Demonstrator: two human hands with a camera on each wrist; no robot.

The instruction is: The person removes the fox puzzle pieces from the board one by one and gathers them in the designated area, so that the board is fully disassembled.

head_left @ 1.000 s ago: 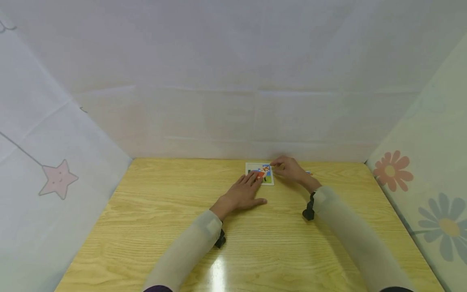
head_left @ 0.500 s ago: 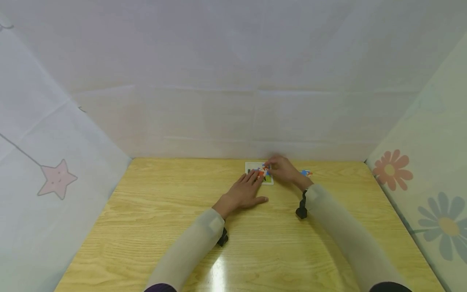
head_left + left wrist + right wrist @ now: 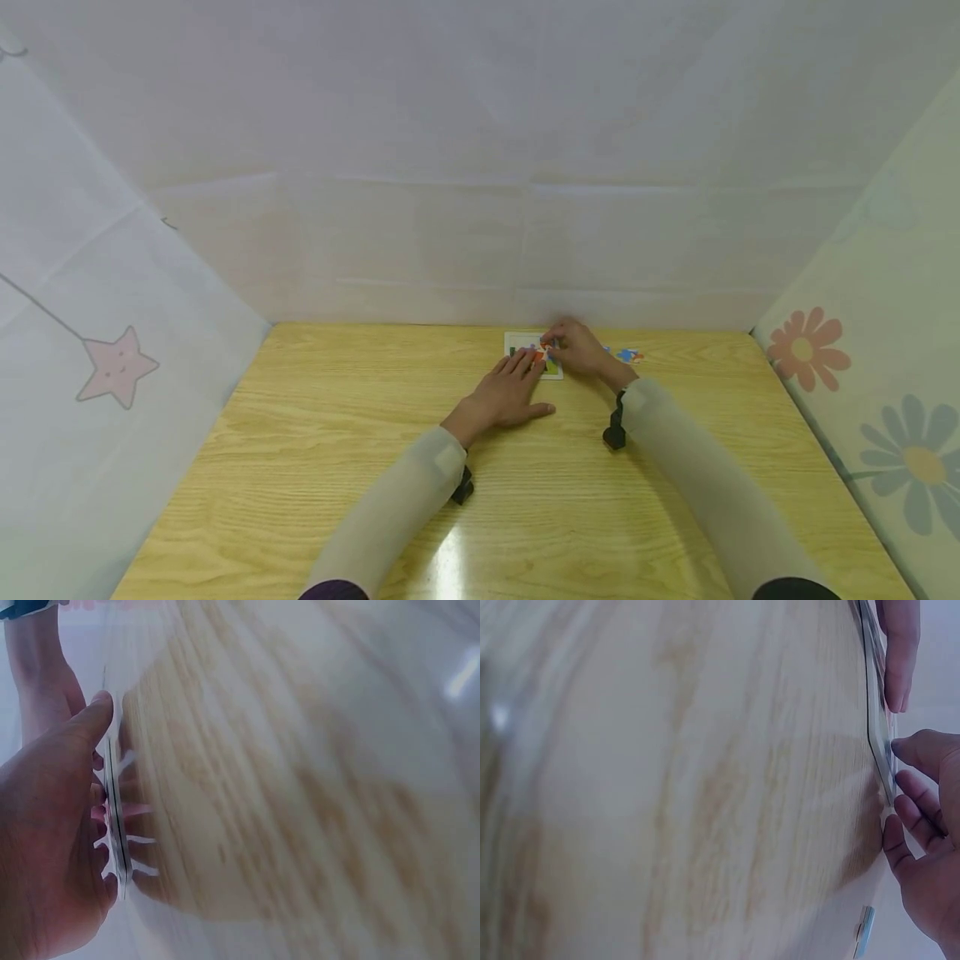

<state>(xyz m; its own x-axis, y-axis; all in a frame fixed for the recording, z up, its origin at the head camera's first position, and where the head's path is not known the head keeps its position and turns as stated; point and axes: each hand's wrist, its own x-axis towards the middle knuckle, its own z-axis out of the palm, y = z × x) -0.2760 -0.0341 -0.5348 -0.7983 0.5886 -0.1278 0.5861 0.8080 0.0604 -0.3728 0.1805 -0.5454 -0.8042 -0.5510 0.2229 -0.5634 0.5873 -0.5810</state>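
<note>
A picture puzzle board (image 3: pixel 513 338) with a pale frame lies flat near the back of the table, showing a red, white and green picture. My left hand (image 3: pixel 506 396) rests flat on its lower left, fingers spread and thumb out to the side, covering part of the picture. Over the board's upper right, my right hand (image 3: pixel 576 346) bends its thumb and forefinger round a small puzzle piece (image 3: pixel 546 343), mostly hidden by the fingers. In the right wrist view, the right thumb (image 3: pixel 919 750) touches the board's surface, while the other fingers curl beside its edge.
Loose blue and red puzzle pieces (image 3: pixel 626 356) lie just right of the right hand. The wooden table (image 3: pixel 360 417) meets a pale cloth wall (image 3: pixel 412 250) close behind the board. Cloth walls also stand left and right, one with flowers (image 3: pixel 810 350).
My right hand has moved left from beside the board onto its upper right, uncovering more of the loose pieces. The left hand has stayed nearly still on the board.
</note>
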